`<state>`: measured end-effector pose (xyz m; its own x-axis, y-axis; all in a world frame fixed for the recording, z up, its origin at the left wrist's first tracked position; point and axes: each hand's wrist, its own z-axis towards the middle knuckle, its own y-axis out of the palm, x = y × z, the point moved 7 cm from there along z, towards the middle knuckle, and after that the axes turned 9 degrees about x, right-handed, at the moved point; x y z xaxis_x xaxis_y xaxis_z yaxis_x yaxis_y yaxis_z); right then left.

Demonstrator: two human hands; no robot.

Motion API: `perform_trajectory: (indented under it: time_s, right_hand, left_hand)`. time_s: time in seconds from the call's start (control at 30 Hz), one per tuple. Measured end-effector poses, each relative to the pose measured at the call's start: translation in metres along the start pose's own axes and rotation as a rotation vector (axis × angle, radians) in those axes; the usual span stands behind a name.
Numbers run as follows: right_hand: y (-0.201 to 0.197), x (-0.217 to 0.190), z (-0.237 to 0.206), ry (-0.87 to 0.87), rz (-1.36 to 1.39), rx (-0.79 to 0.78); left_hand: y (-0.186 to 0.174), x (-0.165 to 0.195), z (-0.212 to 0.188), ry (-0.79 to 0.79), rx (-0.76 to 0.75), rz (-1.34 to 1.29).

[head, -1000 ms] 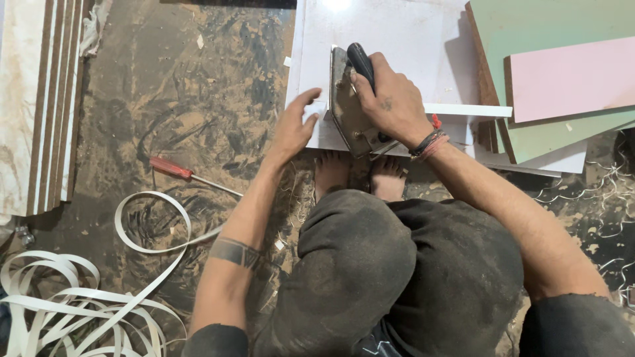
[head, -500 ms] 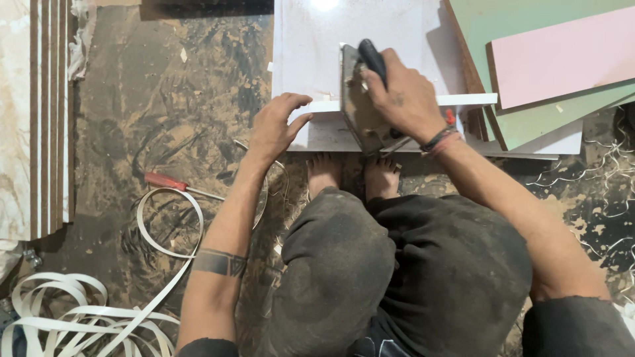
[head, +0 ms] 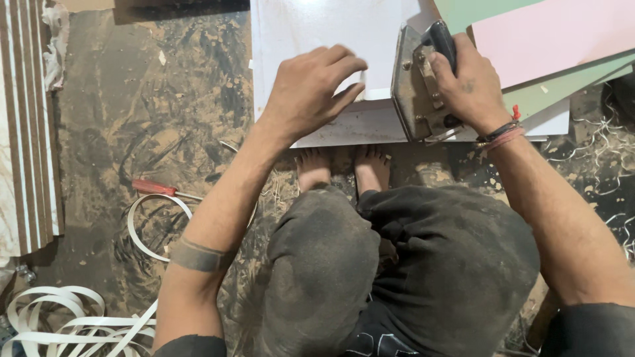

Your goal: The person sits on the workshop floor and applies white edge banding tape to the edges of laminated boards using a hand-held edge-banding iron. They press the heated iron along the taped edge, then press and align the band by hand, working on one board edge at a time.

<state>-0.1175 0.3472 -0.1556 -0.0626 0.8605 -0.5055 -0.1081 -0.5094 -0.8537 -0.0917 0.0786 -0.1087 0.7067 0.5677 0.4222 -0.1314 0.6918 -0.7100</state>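
Head view looks straight down on a person squatting on a dusty workshop floor [head: 119, 119], bare feet [head: 344, 165] side by side just under the near edge of a white board [head: 311, 26]. The right hand [head: 469, 79] has its fingers wrapped closed around the dark handle of a worn metal flat iron [head: 417, 89], which sits on its side against the board's near edge, its soleplate facing left. The left hand [head: 311, 89] lies palm down on the white board just left of the iron, fingers stretched out together and slightly curled, the fingertips pressing on a narrow white edge strip [head: 376, 94] that shows between hand and iron; it grasps nothing. A dark band and a red thread circle the right wrist, and a dark band sits on the left forearm. Right of the iron, a pink panel [head: 555, 33] overlaps a pale green panel [head: 562, 89], both lying partly over the white board. On the floor to the left lie a red-handled screwdriver [head: 155, 188] and, near it, loose loops of white edge tape [head: 59, 317]. A stack of boards [head: 26, 125] stands on edge along the left side, and thin white shavings [head: 602, 145] litter the floor at the right.
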Motion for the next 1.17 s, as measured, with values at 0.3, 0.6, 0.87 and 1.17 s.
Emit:
perform_trajectory:
  time_s: [0.3,0.6,0.87,1.17]
  right_hand:
    - [0.005,0.006,0.003,0.009,0.092,-0.032]
    - [0.075,-0.085,0.002,-0.023,0.107,-0.212]
    - [0.106,-0.17,0.0,-0.219,0.127,-0.139]
    - [0.061,-0.104,0.001,-0.106,0.051,-0.223]
  left_hand:
    - [0.0,-0.071,-0.077,-0.443,-0.184,0.042]
    - [0.027,-0.101,-0.129,-0.701,0.024,-0.43]
    - [0.054,-0.124,-0.168,-0.999,0.255,-1.002]
    - [0.07,-0.116,-0.14,-0.902,0.224,-0.626]
